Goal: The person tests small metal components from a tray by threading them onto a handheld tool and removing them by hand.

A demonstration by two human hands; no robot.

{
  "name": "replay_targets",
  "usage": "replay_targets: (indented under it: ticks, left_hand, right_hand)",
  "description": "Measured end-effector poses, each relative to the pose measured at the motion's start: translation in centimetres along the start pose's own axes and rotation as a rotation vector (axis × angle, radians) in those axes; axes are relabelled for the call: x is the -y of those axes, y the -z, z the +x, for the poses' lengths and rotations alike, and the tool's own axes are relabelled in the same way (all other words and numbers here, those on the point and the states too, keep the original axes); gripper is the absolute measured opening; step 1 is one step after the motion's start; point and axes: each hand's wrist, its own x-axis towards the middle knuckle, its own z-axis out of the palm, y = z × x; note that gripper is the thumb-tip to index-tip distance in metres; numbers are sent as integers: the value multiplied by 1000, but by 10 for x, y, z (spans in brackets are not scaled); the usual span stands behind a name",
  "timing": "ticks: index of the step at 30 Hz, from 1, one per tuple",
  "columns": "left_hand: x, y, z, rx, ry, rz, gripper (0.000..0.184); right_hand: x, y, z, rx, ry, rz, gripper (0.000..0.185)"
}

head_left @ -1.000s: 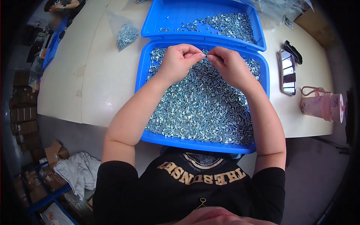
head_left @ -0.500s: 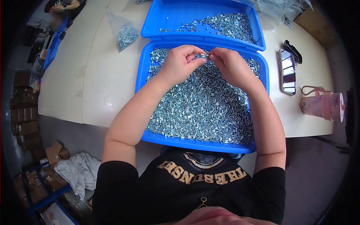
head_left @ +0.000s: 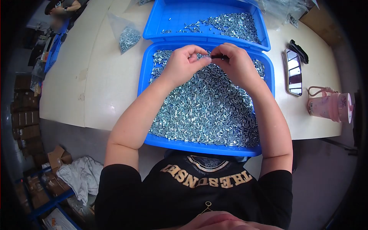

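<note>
A blue tub (head_left: 203, 147) holds a deep layer of small silvery metal pins (head_left: 195, 111). Over its far part, my two hands come close together at the fingertips. My left hand (head_left: 184, 63) is closed, thumb and forefinger bent toward each other; whatever lies between them is too small to make out. In my right hand (head_left: 238, 66) is a short, slim black tool (head_left: 219, 57), its tip pointing at the left fingertips. The fingers hide most of this tool, so its kind does not show.
Behind the tub, a second blue tub (head_left: 172, 25) has pins heaped on its right side. A clear bag of pins (head_left: 129, 38) lies to the left. On the right are a phone (head_left: 294, 73), a black case (head_left: 299, 51) and a pink cup (head_left: 329, 106). Another person (head_left: 63, 9) sits far left.
My right hand has turned slightly, and the black tool now shows between its fingers. My left fingers have shifted a little; the glint of metal between the fingertips is less visible.
</note>
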Motion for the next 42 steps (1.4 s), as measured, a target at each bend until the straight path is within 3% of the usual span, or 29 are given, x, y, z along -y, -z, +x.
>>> replay_targets:
  ticks: [1, 14, 20, 22, 30, 32, 36, 42]
  left_hand:
    - [-3, 1, -2, -7, -86, 56, 16]
    - [-1, 3, -2, 9, -93, 143, 11]
    - [0, -1, 0, -86, -64, -59, 12]
    - [-4, 4, -2, -5, -58, 116, 11]
    - [-4, 3, -2, -79, -240, 205, 11]
    - [-4, 3, -1, -86, -243, 213, 11]
    - [-5, 2, -2, -88, -232, 202, 11]
    - [-4, 0, -1, -117, -271, 211, 11]
  right_hand:
    - [-2, -1, 0, -10, -13, 15, 16]
    - [0, -1, 0, 0, -31, -21, 16]
    - [-1, 0, 0, -18, -38, 21, 16]
    - [-2, -1, 0, -23, -43, 29, 15]
    - [0, -2, 0, 85, -166, -52, 16]
    - [0, -2, 0, -30, -16, 25, 17]
    - [-1, -5, -1, -104, -24, 104, 17]
    - [0, -3, -1, 64, -168, -41, 15]
